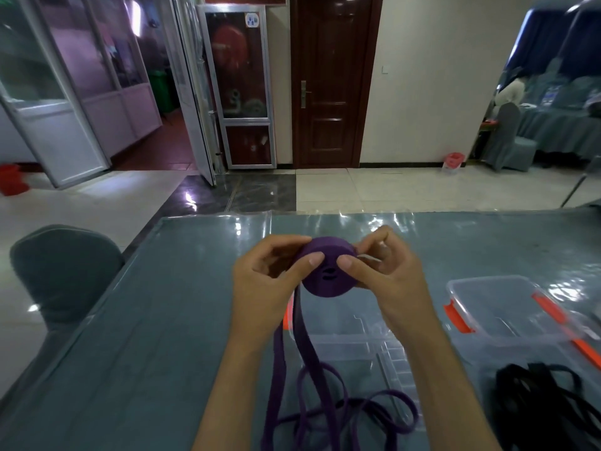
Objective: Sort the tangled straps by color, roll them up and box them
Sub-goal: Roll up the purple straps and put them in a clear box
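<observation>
Both hands hold a thick roll of purple strap (328, 275) up above the table. My left hand (270, 281) grips its left side, thumb pressed on the flat face. My right hand (387, 275) pinches the right side, thumb on the face too. The unrolled purple strap tail (312, 369) hangs down from the roll and lies in loose loops on the table near the front edge. A tangle of black strap (546, 405) lies at the lower right. A clear plastic box (367, 346) sits under my forearms, partly hidden by them.
A clear lid with orange clips (507, 307) lies to the right on the grey-blue table (162, 336). A covered chair (65, 271) stands at the table's left edge. Beyond the table are tiled floor, a brown door and glass doors.
</observation>
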